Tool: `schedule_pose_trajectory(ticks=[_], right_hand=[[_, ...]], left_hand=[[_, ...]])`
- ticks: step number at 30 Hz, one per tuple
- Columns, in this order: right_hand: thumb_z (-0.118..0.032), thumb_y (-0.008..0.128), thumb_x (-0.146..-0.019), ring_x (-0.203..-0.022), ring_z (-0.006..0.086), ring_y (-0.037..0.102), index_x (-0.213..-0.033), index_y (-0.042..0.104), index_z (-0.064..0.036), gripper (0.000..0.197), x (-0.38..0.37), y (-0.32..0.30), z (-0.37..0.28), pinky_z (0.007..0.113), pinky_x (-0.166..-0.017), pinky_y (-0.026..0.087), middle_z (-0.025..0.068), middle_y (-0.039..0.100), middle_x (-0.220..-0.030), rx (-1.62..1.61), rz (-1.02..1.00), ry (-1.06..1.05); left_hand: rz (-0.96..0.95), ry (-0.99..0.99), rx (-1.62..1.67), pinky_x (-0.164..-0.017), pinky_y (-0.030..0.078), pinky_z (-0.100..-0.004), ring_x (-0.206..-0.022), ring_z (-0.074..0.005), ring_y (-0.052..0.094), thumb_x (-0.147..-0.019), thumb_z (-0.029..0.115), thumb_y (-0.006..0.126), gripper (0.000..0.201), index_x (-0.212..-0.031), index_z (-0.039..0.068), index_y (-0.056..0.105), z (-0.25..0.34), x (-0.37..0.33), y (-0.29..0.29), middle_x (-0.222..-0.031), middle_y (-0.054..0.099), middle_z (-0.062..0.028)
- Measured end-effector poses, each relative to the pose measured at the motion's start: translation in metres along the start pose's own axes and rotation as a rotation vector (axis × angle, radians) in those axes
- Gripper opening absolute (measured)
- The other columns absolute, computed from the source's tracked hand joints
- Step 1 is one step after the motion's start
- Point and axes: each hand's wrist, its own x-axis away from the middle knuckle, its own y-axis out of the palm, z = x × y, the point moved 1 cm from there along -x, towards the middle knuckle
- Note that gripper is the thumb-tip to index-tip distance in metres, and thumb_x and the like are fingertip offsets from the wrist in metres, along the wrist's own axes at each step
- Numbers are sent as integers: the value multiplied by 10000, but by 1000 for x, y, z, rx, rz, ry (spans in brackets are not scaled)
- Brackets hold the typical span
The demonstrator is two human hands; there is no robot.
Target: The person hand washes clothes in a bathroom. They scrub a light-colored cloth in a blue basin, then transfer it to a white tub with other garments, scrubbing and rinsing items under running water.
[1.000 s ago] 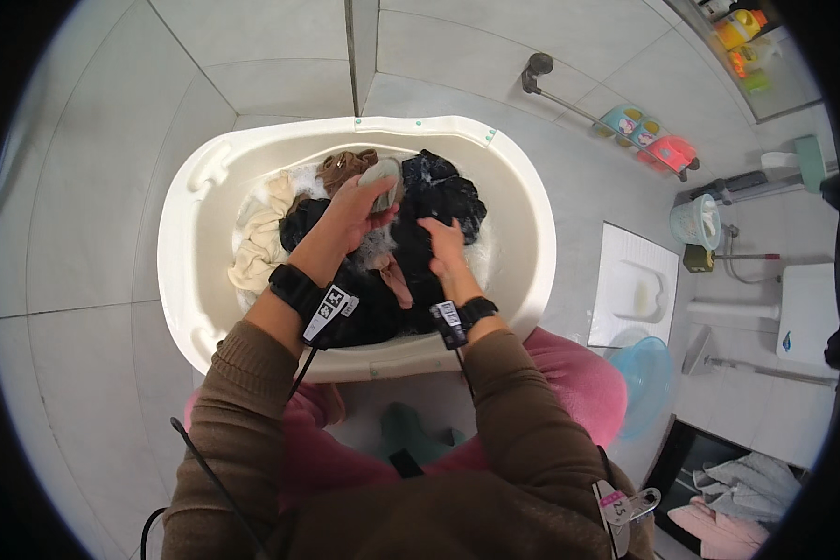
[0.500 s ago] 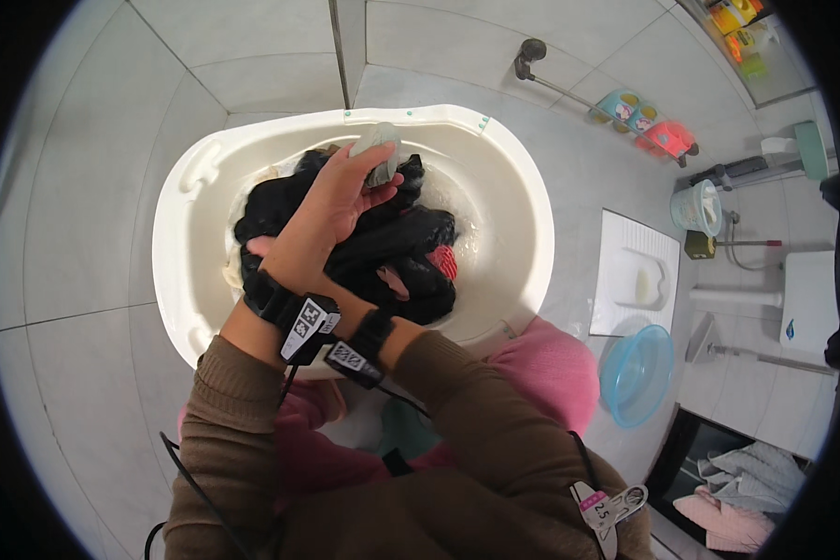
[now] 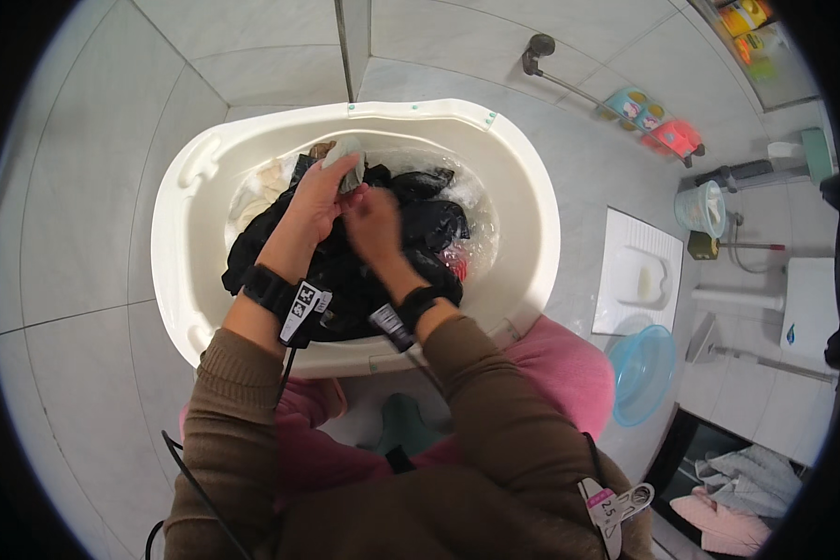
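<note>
The left hand [image 3: 319,198] is closed around a pale bar of soap [image 3: 345,163]; the fingers wrap the bar, and its upper end shows above the fingertips. The soap sits near the far side of the white oval wash tub [image 3: 187,271], over the wet laundry. The right hand [image 3: 371,224] lies just beside the left hand, fingers curled down into the black garment [image 3: 345,280]. The right hand is blurred, so whether it pinches the fabric or only presses on it cannot be determined.

The black garment fills the middle of the tub and drapes toward the near rim. A cream cloth [image 3: 257,187] lies at the tub's left side, partly under the black garment. Soapy water [image 3: 471,201] shows at the right side, with a small red item [image 3: 455,266] next to the black fabric. Both wrists carry black bands with tags. A blue basin [image 3: 642,373] stands on the tiled floor, well apart from the tub.
</note>
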Motion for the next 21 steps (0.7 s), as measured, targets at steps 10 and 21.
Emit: schedule_pose_trajectory(ticks=[10,21], right_hand=[[-590,780,-666,-1288,497,377,-1460,301,-108,1045,-14,-59,107,451,-1071,361,334,270,-1465,437,-351,380],[-165,701,-763,-916,220,631,-1214,535,48,526,5,18,34,337,-795,503,151,657,-1067,-663,-58,700]], left_hand=[[1,-29,-6,-665,515,-262,-787,-138,619,-887,313,676,300,-1105,137,568,-15,-17,1,-927,604,8],[-16,22,65,-653,514,-258,-773,-142,609,-870,284,690,364,-1150,102,544,5,-9,3,-962,592,-9]])
